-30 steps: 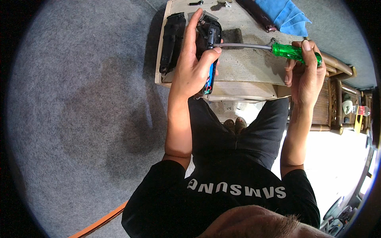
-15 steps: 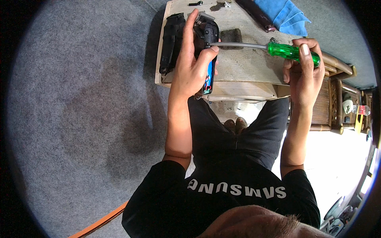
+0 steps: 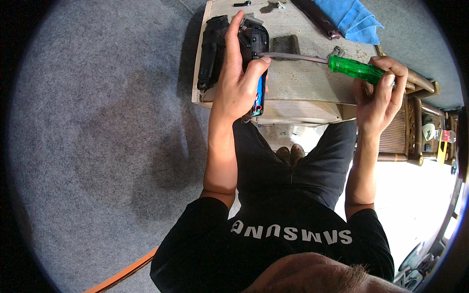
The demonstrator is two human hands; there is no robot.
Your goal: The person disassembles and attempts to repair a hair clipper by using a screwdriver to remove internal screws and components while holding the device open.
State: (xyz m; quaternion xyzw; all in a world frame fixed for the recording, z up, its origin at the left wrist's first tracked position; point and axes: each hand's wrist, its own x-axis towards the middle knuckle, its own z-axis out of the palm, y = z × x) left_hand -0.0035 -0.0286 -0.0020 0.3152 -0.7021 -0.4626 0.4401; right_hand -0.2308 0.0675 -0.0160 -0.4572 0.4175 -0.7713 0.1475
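My left hand (image 3: 237, 83) is closed round an opened black hair clipper (image 3: 259, 39), with a grey metal head at its far end. A blue part and red wires show inside its near end; my palm hides its left side. My right hand (image 3: 378, 95) grips the green handle of a screwdriver (image 3: 359, 70) near its butt end, fingertips pinching it. The screwdriver's long shaft reaches left to the clipper's casing, its tip beside my left thumb. Left of the clipper lies a separate black casing (image 3: 213, 51) on the wooden tabletop (image 3: 308, 80).
A dark rectangular block (image 3: 286, 45) lies behind the screwdriver shaft, and a small metal piece (image 3: 337, 51) beyond the handle. Toward the far edge are a blue cloth (image 3: 349, 22), a dark brown case (image 3: 315, 18) and small black and white parts. Bamboo furniture (image 3: 415, 127) stands at right.
My right hand has shifted slightly right and toward me, tilting the screwdriver's handle end nearer and turning it. Its tip stays at the clipper, which my left hand holds almost still.
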